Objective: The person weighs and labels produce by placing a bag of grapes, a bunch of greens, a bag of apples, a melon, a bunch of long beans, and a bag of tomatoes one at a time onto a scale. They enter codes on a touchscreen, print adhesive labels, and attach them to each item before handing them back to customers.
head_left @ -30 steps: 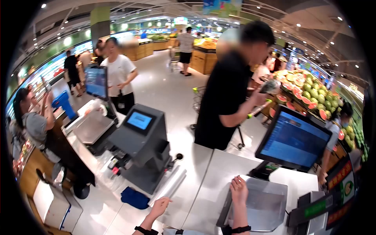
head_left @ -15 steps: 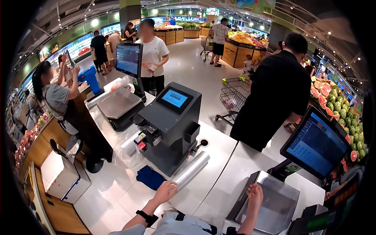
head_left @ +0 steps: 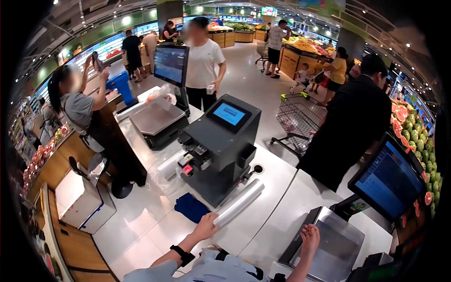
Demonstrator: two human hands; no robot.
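First, at the far left, a co-worker (head_left: 80,110) in a grey top and dark apron stands left of the bench (head_left: 277,176), an arm raised. A weighing scale (head_left: 157,116) sits toward the bench's far end, right by a screen (head_left: 170,63), probably so that pan and display can be used together. Bunched at the bench's edge, a dark blue cloth (head_left: 191,208) lies beside the foot of a grey machine (head_left: 225,131), perhaps to keep it out of the way. The left hand (head_left: 206,226) is partly curled, its fingers at the near end of a roll of clear plastic (head_left: 239,202); whether they grip it or merely rest there I cannot tell. That roll lies slantwise alongside the machine, seemingly placed for easy reach. The right hand (head_left: 310,237), half open with fingers loosely bent, has hold of nothing and hangs over the left part of a second scale (head_left: 342,239). Rightmost, a second screen (head_left: 389,178) faces the wearer, presumably for easy reading.
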